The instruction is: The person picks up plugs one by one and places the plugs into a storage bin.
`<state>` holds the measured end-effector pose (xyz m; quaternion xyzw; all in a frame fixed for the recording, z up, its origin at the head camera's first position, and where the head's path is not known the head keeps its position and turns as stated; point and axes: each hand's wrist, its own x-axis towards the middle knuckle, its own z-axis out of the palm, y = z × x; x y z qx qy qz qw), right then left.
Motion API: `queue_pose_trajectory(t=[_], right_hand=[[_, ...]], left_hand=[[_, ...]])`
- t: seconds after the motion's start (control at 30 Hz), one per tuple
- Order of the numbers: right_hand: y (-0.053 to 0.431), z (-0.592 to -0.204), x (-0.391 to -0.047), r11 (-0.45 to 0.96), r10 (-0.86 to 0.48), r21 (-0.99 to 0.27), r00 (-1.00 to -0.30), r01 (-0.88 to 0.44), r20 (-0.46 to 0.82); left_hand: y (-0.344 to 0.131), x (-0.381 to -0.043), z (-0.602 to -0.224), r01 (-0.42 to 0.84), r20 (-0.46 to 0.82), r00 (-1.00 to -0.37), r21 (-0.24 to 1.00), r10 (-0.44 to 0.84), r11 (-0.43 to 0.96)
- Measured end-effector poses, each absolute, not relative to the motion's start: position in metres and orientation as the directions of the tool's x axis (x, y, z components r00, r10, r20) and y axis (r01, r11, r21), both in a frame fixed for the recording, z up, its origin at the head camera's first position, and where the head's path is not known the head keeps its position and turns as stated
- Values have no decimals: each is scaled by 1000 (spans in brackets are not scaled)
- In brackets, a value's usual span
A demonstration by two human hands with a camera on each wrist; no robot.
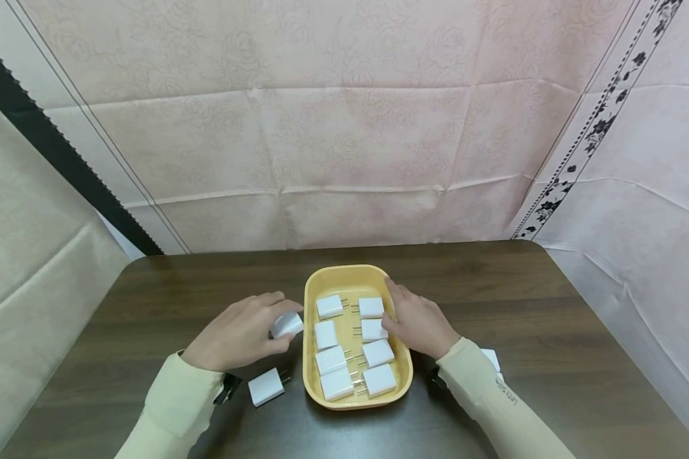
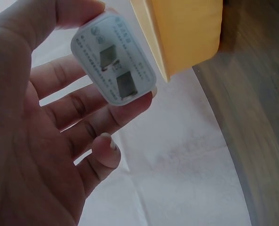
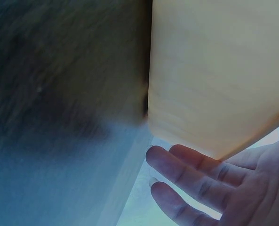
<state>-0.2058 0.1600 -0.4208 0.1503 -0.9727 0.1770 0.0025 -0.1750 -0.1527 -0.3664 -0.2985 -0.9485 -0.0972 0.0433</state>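
My left hand [image 1: 249, 331] pinches a white charger plug [image 1: 287, 324] between thumb and fingers, just left of the yellow tray [image 1: 347, 280]. In the left wrist view, the plug's printed end with two flat metal prongs [image 2: 127, 85] faces the camera. My right hand [image 1: 422, 319] holds the tray's right rim, thumb over the inside and fingers along the outer wall. Several white plugs lie in the tray in two columns, such as a near left plug [image 1: 337, 384] and a near right plug [image 1: 379, 380], their prongs pointing toward the middle.
On the brown wooden table [image 1: 178, 299], a loose plug [image 1: 266, 387] lies beneath my left hand, left of the tray. More white plug pieces [image 1: 491, 359] show partly behind my right sleeve. Pale patterned cloth [image 1: 344, 140] hangs behind the table and at both sides.
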Motion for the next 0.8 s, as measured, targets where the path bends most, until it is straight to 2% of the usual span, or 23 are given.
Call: queue_pose_trajectory(t=[0.43,0.8], right_hand=[[160,-420,-205,890,-303,-334,-950,-310,73],[160,-421,-205,893,-298,-331,-952,-306,75]], left_hand=[[-143,-173,-364,605,143,-796,139,589,784],[-137,-173,-366,691,212,-719,123,662,712]])
